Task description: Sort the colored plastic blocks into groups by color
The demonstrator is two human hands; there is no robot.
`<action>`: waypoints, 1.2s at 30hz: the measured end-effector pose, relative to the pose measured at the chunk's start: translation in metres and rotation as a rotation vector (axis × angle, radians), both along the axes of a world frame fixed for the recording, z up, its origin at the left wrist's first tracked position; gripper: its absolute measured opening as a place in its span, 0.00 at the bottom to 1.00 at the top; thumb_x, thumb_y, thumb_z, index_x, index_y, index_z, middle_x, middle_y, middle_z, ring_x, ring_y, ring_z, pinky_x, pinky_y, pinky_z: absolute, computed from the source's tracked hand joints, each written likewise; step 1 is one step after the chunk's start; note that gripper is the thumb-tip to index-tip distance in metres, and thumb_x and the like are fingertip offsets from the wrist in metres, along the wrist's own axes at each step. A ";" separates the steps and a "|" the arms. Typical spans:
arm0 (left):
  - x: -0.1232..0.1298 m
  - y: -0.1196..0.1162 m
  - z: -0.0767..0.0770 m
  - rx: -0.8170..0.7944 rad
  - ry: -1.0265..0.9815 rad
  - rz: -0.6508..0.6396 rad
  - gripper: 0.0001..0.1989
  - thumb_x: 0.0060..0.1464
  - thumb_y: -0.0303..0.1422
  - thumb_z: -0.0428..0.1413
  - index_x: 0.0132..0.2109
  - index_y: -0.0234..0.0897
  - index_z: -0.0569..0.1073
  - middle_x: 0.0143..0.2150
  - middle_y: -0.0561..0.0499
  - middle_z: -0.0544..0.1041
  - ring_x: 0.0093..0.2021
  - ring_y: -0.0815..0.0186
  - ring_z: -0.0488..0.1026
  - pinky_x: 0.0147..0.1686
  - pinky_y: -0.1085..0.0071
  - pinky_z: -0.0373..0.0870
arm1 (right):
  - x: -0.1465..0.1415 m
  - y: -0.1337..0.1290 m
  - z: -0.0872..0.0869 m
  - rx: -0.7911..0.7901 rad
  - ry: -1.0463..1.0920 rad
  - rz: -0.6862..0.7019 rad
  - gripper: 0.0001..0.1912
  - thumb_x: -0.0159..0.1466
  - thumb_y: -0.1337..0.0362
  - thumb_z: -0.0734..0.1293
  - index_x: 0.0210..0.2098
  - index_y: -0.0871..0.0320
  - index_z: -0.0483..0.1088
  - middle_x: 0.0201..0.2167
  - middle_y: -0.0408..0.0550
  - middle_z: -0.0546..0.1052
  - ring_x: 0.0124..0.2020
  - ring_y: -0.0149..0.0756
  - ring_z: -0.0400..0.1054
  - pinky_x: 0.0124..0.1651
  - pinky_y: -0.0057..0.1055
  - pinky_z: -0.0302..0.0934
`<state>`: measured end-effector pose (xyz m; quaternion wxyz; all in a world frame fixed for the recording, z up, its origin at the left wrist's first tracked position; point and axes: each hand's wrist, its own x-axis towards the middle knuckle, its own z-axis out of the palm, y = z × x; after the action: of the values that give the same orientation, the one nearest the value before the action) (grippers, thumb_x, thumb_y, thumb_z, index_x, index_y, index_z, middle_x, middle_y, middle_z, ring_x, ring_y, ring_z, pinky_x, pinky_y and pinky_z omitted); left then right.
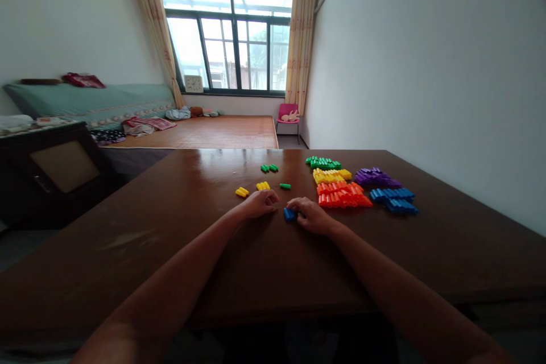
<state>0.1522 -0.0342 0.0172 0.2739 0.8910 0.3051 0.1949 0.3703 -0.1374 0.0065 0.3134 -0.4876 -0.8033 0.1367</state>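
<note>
Low over the brown table (pixel 162 227), my left hand (pixel 261 203) has its fingers curled towards the thumb. Whether anything small is inside it, I cannot tell. Opposite, my right hand (pixel 313 216) bends its fingers over small blue plastic pieces (pixel 289 214), touching their right side; its fingertips are partly hidden. Just beyond my left hand lie yellow pieces (pixel 263 186) and another yellow group (pixel 242 192). A single green piece (pixel 285 186) rests past the gap between my hands, with more green pieces (pixel 269 168) farther back.
Right of my hands, rows of pieces lie sorted by colour: orange (pixel 344 195), yellow (pixel 331 175), green (pixel 323 162), purple (pixel 376 177) and blue (pixel 394 201). Behind the table are a bed (pixel 222 131), a pink chair (pixel 288 114) and a dark cabinet (pixel 51 165).
</note>
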 end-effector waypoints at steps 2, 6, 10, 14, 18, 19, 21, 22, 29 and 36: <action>-0.002 0.003 -0.002 -0.002 -0.008 0.028 0.12 0.46 0.29 0.58 0.41 0.34 0.75 0.39 0.47 0.79 0.36 0.64 0.74 0.38 0.69 0.70 | 0.002 -0.002 0.002 -0.017 -0.036 0.034 0.26 0.50 0.79 0.62 0.47 0.56 0.71 0.44 0.48 0.76 0.45 0.38 0.68 0.51 0.35 0.62; -0.002 0.003 -0.001 0.010 0.004 0.018 0.12 0.47 0.31 0.57 0.41 0.36 0.76 0.38 0.49 0.79 0.36 0.63 0.74 0.39 0.69 0.70 | -0.001 -0.007 0.008 -0.053 -0.060 0.066 0.20 0.55 0.70 0.68 0.48 0.56 0.71 0.42 0.48 0.76 0.44 0.38 0.68 0.49 0.35 0.63; -0.003 0.002 0.003 0.018 0.036 0.026 0.12 0.48 0.33 0.56 0.40 0.38 0.77 0.36 0.50 0.79 0.36 0.62 0.74 0.39 0.68 0.69 | 0.021 -0.002 0.024 -0.088 0.057 0.001 0.17 0.57 0.66 0.68 0.46 0.56 0.72 0.39 0.46 0.77 0.37 0.33 0.70 0.42 0.31 0.65; -0.005 0.003 0.004 0.025 0.058 0.031 0.12 0.49 0.35 0.55 0.40 0.39 0.78 0.35 0.50 0.79 0.36 0.62 0.75 0.37 0.68 0.69 | 0.107 -0.004 0.042 0.078 0.292 -0.346 0.18 0.58 0.62 0.65 0.48 0.57 0.71 0.43 0.49 0.77 0.41 0.35 0.71 0.47 0.34 0.66; -0.005 0.005 0.003 0.035 0.055 0.017 0.13 0.49 0.36 0.54 0.40 0.38 0.78 0.36 0.49 0.79 0.37 0.61 0.75 0.40 0.67 0.69 | 0.212 -0.034 0.034 0.197 0.439 -1.010 0.19 0.55 0.62 0.65 0.45 0.61 0.71 0.41 0.55 0.77 0.40 0.40 0.72 0.43 0.37 0.68; -0.005 0.006 0.002 0.037 0.049 0.011 0.13 0.49 0.36 0.54 0.40 0.38 0.78 0.37 0.49 0.80 0.38 0.61 0.75 0.41 0.67 0.69 | 0.232 -0.045 0.028 0.186 0.449 -1.099 0.18 0.54 0.62 0.66 0.44 0.61 0.71 0.39 0.55 0.78 0.39 0.41 0.72 0.42 0.36 0.69; -0.005 0.007 0.002 0.030 0.040 0.009 0.13 0.49 0.37 0.54 0.40 0.39 0.78 0.38 0.49 0.80 0.39 0.61 0.75 0.42 0.67 0.69 | 0.261 -0.068 0.015 0.161 0.450 -1.168 0.15 0.53 0.62 0.67 0.40 0.59 0.72 0.37 0.56 0.78 0.37 0.42 0.73 0.39 0.35 0.69; -0.006 0.008 0.001 0.023 0.038 0.006 0.13 0.49 0.37 0.54 0.40 0.39 0.78 0.39 0.50 0.80 0.39 0.60 0.75 0.43 0.67 0.69 | 0.270 -0.078 0.009 0.152 0.444 -1.170 0.13 0.53 0.62 0.68 0.37 0.58 0.73 0.36 0.56 0.78 0.37 0.42 0.73 0.39 0.34 0.69; -0.007 0.015 -0.003 -0.022 0.038 -0.020 0.14 0.50 0.40 0.54 0.42 0.39 0.77 0.39 0.50 0.80 0.40 0.61 0.75 0.44 0.67 0.70 | 0.296 -0.097 -0.014 0.119 0.442 -1.193 0.10 0.51 0.65 0.67 0.34 0.59 0.72 0.34 0.55 0.79 0.35 0.41 0.74 0.37 0.34 0.70; -0.009 0.017 -0.004 0.016 0.055 -0.029 0.15 0.52 0.40 0.54 0.43 0.39 0.77 0.41 0.50 0.80 0.41 0.61 0.76 0.44 0.67 0.71 | 0.307 -0.081 -0.029 0.126 0.520 -1.021 0.25 0.46 0.74 0.61 0.44 0.59 0.71 0.45 0.52 0.78 0.49 0.39 0.72 0.55 0.36 0.64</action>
<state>0.1433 -0.0176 0.0135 0.2611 0.9025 0.2982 0.1688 0.6778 -0.2188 -0.0225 0.5554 -0.7443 -0.3691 0.0354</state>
